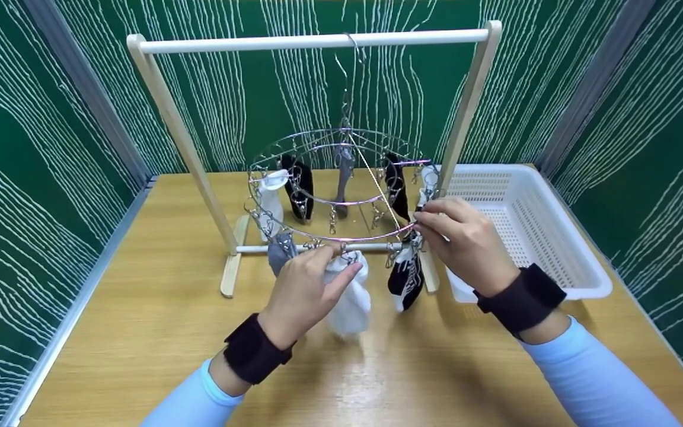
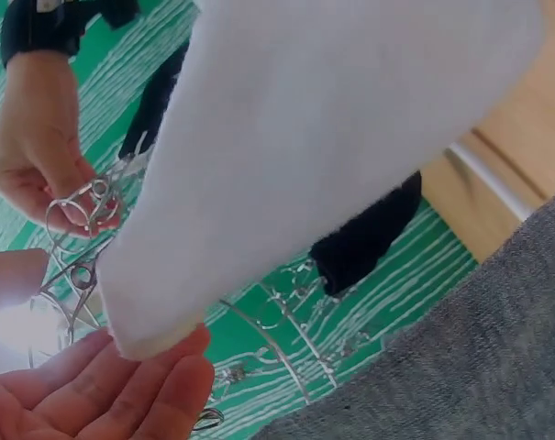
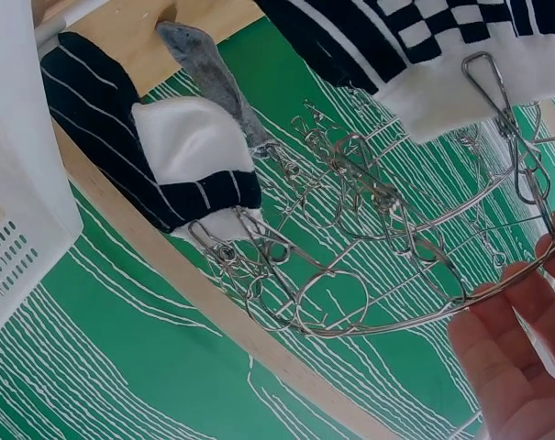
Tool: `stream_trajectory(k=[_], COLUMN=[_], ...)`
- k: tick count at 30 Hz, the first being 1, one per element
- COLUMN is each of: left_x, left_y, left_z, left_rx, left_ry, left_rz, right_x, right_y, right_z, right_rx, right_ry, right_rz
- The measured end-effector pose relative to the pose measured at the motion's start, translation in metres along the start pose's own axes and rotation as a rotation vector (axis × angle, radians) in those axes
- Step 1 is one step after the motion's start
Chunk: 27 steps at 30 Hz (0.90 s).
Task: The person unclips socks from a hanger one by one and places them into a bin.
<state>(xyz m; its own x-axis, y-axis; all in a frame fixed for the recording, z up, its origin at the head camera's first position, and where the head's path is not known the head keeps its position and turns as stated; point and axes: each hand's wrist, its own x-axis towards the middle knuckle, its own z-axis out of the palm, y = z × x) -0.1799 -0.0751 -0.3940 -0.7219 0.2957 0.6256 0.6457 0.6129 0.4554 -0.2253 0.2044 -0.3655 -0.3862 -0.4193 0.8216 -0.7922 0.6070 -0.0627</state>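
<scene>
A round metal clip hanger (image 1: 346,239) hangs by its hook from a rack. My right hand (image 1: 466,240) grips the hanger's outer ring at the right, fingers round the wire. At the front, my left hand (image 1: 303,290) has thumb and fingers apart on either side of a wire clip (image 2: 80,275). That clip is at the end of a white sock (image 1: 350,302), which hangs down and brushes the left fingers. A black-and-white patterned sock (image 1: 407,279) hangs near my right hand, and a grey sock (image 1: 282,252) hangs left of the left hand.
More socks hang round the ring, among them a white one (image 1: 270,201), a black one (image 1: 300,190) and a grey one (image 1: 344,178). The wooden rack (image 1: 187,142) stands on a table (image 1: 158,296). A white plastic basket (image 1: 578,255) sits at the right.
</scene>
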Motion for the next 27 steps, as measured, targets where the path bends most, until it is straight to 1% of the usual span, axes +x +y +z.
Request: stream_trajectory(k=[4, 8, 11, 15, 19, 24, 27], left_x=[0.002, 0.004, 0.006, 0.009, 0.01, 0.011, 0.01], left_y=[0.001, 0.002, 0.001, 0.0, 0.0, -0.001, -0.001], left_z=[0.002, 0.002, 0.002, 0.002, 0.002, 0.003, 0.003], left_rx=[-0.009, -0.043, -0.06, -0.066, -0.053, -0.033, -0.024], left_ry=[0.013, -0.005, -0.007, 0.01, 0.022, 0.027, 0.028], left_rz=[-0.036, -0.067, -0.063, -0.045, -0.035, -0.033, -0.038], right_x=[-0.002, -0.003, -0.005, -0.007, -0.01, -0.021, -0.029], right_y=[-0.001, -0.001, -0.002, -0.007, -0.017, -0.031, -0.04], right_z=[0.0, 0.001, 0.002, 0.001, -0.004, -0.008, -0.007], right_rx=[-0.001, 0.002, -0.001, -0.015, -0.039, -0.046, -0.044], right_ry=[-0.001, 0.004, 0.02, 0.026, 0.032, 0.078, 0.061], right_rz=[0.003, 0.011, 0.012, 0.026, 0.079, 0.144, 0.167])
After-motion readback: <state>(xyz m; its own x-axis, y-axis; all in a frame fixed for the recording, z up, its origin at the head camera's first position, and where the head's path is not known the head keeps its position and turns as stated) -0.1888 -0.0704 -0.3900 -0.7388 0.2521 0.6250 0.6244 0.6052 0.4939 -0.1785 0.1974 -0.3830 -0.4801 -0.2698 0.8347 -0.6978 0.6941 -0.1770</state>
